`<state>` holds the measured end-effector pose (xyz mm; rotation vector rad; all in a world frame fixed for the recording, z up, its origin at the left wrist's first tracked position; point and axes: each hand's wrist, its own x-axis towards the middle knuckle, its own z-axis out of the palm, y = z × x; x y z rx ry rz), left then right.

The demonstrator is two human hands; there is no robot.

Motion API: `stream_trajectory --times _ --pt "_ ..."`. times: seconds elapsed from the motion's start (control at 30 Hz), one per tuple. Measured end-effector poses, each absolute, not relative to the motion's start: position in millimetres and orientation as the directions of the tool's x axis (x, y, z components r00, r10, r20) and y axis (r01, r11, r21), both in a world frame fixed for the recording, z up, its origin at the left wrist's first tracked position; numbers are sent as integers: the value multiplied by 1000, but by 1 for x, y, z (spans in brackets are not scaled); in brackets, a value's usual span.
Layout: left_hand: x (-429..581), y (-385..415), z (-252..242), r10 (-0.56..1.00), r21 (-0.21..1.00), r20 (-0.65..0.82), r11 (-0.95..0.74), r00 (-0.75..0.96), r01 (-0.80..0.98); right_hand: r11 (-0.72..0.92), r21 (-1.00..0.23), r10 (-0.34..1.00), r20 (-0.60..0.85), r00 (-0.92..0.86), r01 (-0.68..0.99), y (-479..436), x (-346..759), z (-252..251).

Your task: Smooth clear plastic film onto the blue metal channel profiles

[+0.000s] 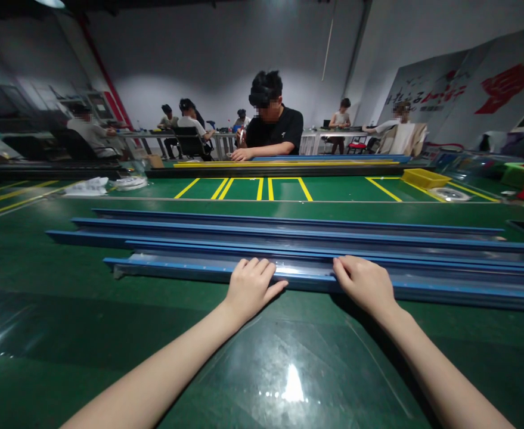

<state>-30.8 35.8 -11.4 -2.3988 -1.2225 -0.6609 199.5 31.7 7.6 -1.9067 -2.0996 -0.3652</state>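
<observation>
My left hand (250, 286) curls its fingers over the near wall of a long blue channel rail (176, 269), thumb along the outside. Farther right, my right hand (369, 286) grips the same wall, its fingers partly hidden behind the edge. The rail lies on the green table top and has a shiny clear strip (300, 267) inside its trough. More blue rails (226, 232) lie lengthwise just behind it, nearly parallel. A clear plastic sheet (297, 357) is flat on the table between my forearms.
Another clear sheet (20, 333) lies at the left. Across the table are a yellow tray (425, 177), a roll of clear material (130, 182), a crumpled white bag (87, 186) and long black and yellow rails (288, 164). A co-worker in a black shirt (284, 128) works opposite.
</observation>
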Motion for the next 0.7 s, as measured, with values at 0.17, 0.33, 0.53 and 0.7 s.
stream_trajectory --times 0.17,0.33,0.53,0.7 --pt "-31 36 -11 638 -70 579 -582 508 810 95 10 927 364 -92 995 32 199 8" --pt "-30 36 -11 628 -59 595 -589 502 806 92 8 931 354 -89 996 31 198 9" --pt "-30 35 -10 638 -49 591 -583 494 811 90 8 935 345 -88 996 31 198 10" --pt "-30 35 -11 649 -39 586 -576 486 816 85 8 942 325 -83 996 31 198 10"
